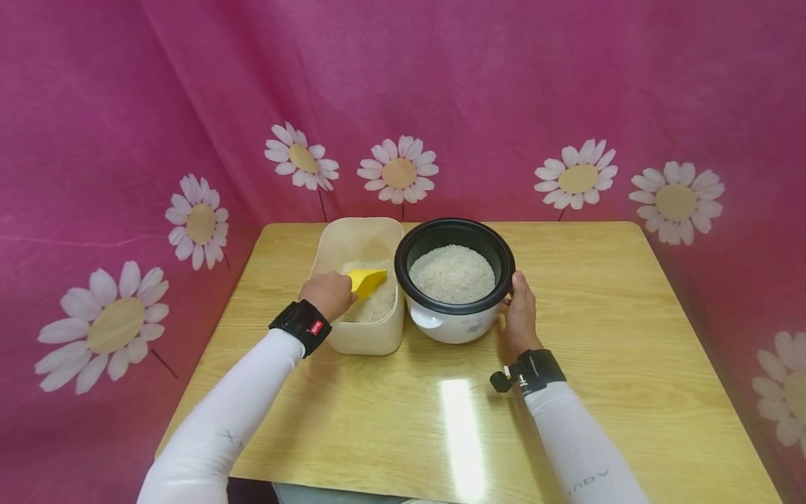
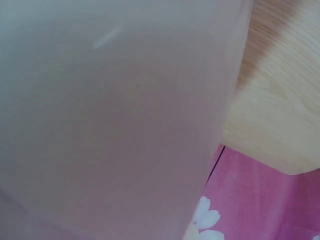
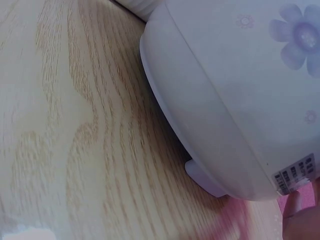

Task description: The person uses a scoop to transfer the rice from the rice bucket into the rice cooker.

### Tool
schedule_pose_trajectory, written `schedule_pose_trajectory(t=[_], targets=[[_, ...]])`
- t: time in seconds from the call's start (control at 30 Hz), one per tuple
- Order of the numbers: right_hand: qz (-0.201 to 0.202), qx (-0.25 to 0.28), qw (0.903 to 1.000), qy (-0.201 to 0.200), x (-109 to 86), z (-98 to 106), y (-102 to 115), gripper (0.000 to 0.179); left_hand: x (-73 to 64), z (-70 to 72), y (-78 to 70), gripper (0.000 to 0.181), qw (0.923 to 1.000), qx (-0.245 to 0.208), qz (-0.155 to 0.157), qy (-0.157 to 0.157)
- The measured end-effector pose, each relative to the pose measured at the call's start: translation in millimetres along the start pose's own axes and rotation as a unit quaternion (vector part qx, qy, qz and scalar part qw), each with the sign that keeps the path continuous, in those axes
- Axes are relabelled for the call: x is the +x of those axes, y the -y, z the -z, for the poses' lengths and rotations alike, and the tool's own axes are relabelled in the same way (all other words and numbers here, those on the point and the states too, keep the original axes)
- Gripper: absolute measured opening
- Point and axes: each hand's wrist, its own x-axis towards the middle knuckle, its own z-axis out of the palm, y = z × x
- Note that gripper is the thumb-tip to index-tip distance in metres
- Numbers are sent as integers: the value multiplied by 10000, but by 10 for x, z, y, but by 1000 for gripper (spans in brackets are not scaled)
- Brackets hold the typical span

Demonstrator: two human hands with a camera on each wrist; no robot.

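My left hand (image 1: 329,295) grips a yellow scoop (image 1: 368,281) by its handle, over the left part of a cream bin (image 1: 371,337). The scoop's blade lies inside the bin, at the pale rice (image 1: 371,308). To the right stands a white rice cooker (image 1: 456,327) with a black rim and a mound of rice (image 1: 452,274) in it. My right hand (image 1: 521,315) holds the cooker's right side, fingers up near the rim. In the right wrist view, its fingers (image 3: 301,220) show by the cooker's label. The bin's wall (image 2: 110,125) fills most of the left wrist view.
Bin and cooker stand side by side near the back of a light wooden table (image 1: 598,301). A pink curtain (image 1: 478,84) printed with daisies hangs behind the table and along both sides.
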Motion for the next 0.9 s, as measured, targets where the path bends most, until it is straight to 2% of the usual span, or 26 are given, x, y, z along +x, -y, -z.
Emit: schedule_pose_trajectory(t=[0.17,0.3,0.5,0.7,0.8,0.9], targets=[[-83,75,9999,37,-24,-6,55,58,26,4,19,35,9996,-156,-228,103],[-127,37,9999,19,-25,1,25,57,21,39,14,38,9975,-442,-371,399],[16,-195,9998,-32,-17,14,-24,60,42,74,-24,44,9910,-793,-155,1070],[75,-183,9998,-63,-7,5,-16,61,96,63,-24,43,9878,-962,-161,1216],[85,-158,9998,-58,-4,-6,-11,61,137,44,19,45,9824,-1168,-87,1456],[107,-165,9998,-66,5,-6,-17,60,179,42,68,48,9715,-1509,49,1827]])
